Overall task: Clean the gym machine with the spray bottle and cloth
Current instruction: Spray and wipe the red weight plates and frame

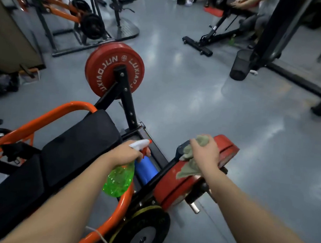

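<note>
Wiping looks under way: the right hand (205, 152) grips the cloth (188, 170) on the red weight plate (170, 186) below it, the left hand (130, 154) beside it grips the green spray bottle (119, 178), and next probably comes rubbing the plate's other parts.

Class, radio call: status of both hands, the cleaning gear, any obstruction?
Left hand grips green plastic spray bottle. Right hand grips grey-green cloth against red weight plate. Black metal bar runs alongside plate, beside cloth.

head cam | worn, wide-angle | faces forward-down | near gym machine (76, 151)
</note>
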Demonstrator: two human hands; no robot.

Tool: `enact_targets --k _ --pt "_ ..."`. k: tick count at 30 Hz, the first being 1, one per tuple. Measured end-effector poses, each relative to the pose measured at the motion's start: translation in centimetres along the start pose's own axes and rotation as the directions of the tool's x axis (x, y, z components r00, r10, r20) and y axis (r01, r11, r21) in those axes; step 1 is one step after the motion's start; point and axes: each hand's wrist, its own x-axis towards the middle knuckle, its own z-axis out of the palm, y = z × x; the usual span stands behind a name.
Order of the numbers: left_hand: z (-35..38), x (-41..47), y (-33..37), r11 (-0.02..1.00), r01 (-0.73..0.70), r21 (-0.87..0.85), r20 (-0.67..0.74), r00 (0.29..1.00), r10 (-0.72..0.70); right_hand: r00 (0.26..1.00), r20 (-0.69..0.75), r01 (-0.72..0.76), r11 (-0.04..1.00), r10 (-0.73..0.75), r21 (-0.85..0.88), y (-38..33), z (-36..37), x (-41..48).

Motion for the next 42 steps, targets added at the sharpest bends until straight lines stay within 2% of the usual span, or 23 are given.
enact_targets --k 2,6,9,12,15,18,20,22,24,26,28,32,36,42 --pt "2.3 0.1 2.1 0.997 0.059 0.051 0.037 0.997 -0.060 0.989 -0.132 -0.063 0.997 0.068 0.040 1.0 -3.4 2.1" --pt "6.1 1.7 5.4 0.992 0.088 0.086 -0.015 0.996 -0.087 0.928 -0.319 -0.133 0.971 0.192 0.197 3.0 -11.0 5.0" --pt "9.0 2.7 8.5 0.993 0.105 0.058 -0.023 0.994 -0.104 0.881 -0.363 -0.218 0.941 0.304 0.259 5.6 -15.6 6.4" --pt "12.3 3.8 12.2 0.973 0.107 0.204 0.063 0.991 -0.122 0.837 -0.369 -0.287 0.898 0.404 0.333 7.6 -19.6 7.1" --pt "14.2 5.4 14.8 0.964 0.092 0.250 -0.034 0.996 -0.086 0.855 -0.312 -0.316 0.894 0.414 0.319 8.7 -21.4 8.2" --pt "15.5 6.5 16.8 0.978 0.121 0.171 -0.156 0.983 -0.095 0.862 -0.278 -0.350 0.895 0.424 0.278 10.6 -21.2 10.3" --pt "16.7 7.4 17.8 0.974 0.139 0.180 -0.143 0.983 -0.114 0.873 -0.225 -0.369 0.887 0.433 0.277 12.0 -21.5 12.2" --pt "17.9 8.2 18.9 0.942 0.142 0.306 -0.101 0.988 -0.116 0.885 -0.191 -0.364 0.887 0.425 0.284 13.2 -21.5 14.3" --pt "19.0 8.9 20.0 0.886 0.163 0.435 -0.150 0.983 -0.107 0.897 -0.172 -0.342 0.888 0.406 0.308 14.3 -21.5 16.2" --pt "20.1 9.6 21.0 0.878 0.180 0.444 -0.210 0.973 -0.093 0.913 -0.143 -0.322 0.889 0.383 0.324 16.4 -20.9 19.0" --pt "21.2 10.1 21.7 0.870 0.194 0.454 -0.198 0.974 -0.113 0.914 -0.132 -0.325 0.888 0.383 0.325 16.4 -21.2 20.2" --pt "23.0 10.9 22.3 0.779 0.230 0.583 -0.175 0.972 -0.156 0.927 -0.112 -0.313 0.901 0.359 0.301 14.4 -22.8 19.7" --pt "23.4 11.7 21.5 0.796 0.248 0.552 -0.235 0.962 -0.137 0.943 -0.039 -0.306 0.908 0.331 0.286 10.5 -23.9 16.7" --pt "20.5 10.1 17.9 0.864 0.288 0.413 -0.350 0.926 -0.142 0.945 0.193 -0.318 0.884 0.265 0.342 10.2 -20.5 15.7"
